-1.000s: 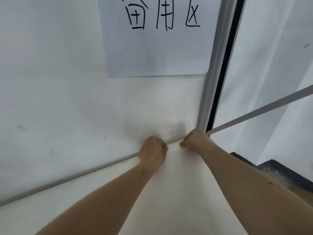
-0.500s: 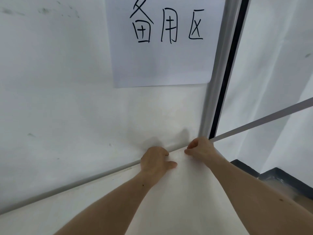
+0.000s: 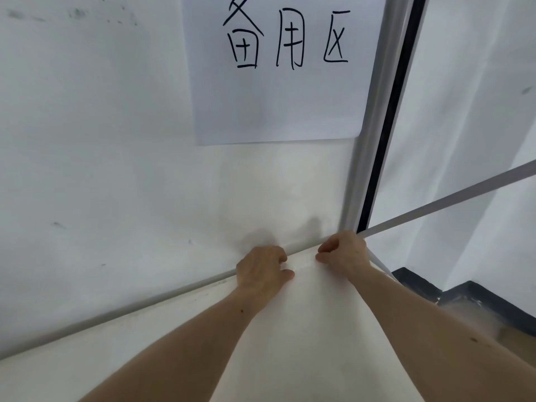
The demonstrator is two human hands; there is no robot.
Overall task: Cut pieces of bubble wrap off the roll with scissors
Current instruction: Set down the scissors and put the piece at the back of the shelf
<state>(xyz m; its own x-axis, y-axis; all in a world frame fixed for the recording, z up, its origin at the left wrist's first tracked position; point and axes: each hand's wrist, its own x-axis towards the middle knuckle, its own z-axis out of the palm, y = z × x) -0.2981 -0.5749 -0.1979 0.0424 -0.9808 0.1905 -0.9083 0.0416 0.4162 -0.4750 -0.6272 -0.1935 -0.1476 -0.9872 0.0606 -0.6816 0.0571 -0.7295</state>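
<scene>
- right hand (image 3: 343, 253) has its fingers pinched tight on the far edge of the white sheet (image 3: 307, 329), just under the metal post (image 3: 374, 140)
- left hand (image 3: 262, 269) sits beside it, fingers curled over that same edge, thumb on top
- sheet runs back from the post between both forearms
- paper sign (image 3: 278, 82) hangs left of the post

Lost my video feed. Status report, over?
Left hand and right hand both gripping far edge of white sheet by the wall. No scissors in view. Nothing blocking.
</scene>
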